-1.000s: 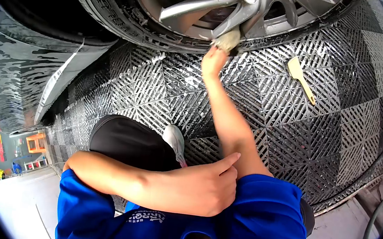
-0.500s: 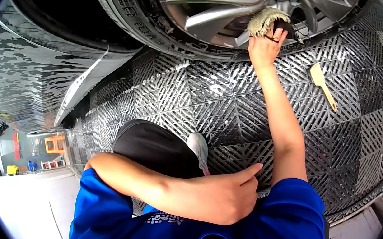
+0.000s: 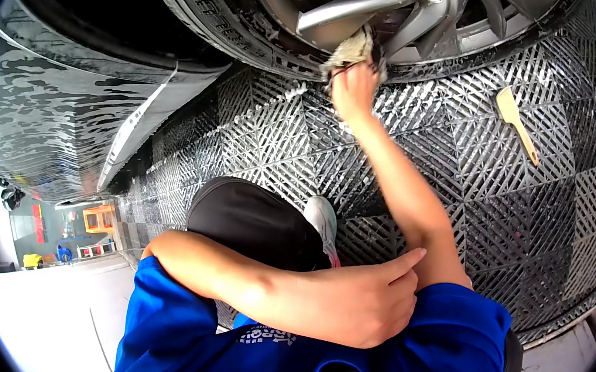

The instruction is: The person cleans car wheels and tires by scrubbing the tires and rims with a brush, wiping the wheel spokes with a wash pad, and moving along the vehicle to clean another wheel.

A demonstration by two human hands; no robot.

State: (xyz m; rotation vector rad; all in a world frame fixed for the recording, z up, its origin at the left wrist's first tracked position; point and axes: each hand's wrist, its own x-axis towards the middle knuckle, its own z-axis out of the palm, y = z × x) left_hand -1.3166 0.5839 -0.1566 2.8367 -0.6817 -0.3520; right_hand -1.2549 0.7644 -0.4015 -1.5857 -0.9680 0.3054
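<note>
My right hand [image 3: 355,89] grips a shaggy, pale wash mitt [image 3: 353,50] with a dark part. The mitt touches the lower edge of the silver wheel rim [image 3: 349,10], beside the soapy black tire [image 3: 228,25]. The fingertips are partly hidden by the mitt. Across my lap lies my left forearm, and my left hand [image 3: 380,304] is near my right elbow, holding nothing visible. Its fingers are loosely bent, one stretched away from the others. A cream-coloured brush [image 3: 517,126] with a flat head rests on the floor, right of the wheel.
Soapy car bodywork [image 3: 46,118] fills the left side. Grey and black slatted tiles [image 3: 405,162] cover the wet floor. My dark-covered knee [image 3: 253,221] and a light shoe [image 3: 321,219] are below the wheel. An orange stool [image 3: 97,219] stands far left.
The mitt and my right hand moved right and up over the rim, then back left to its lower edge. My left hand stays across my lap while the view shifts.
</note>
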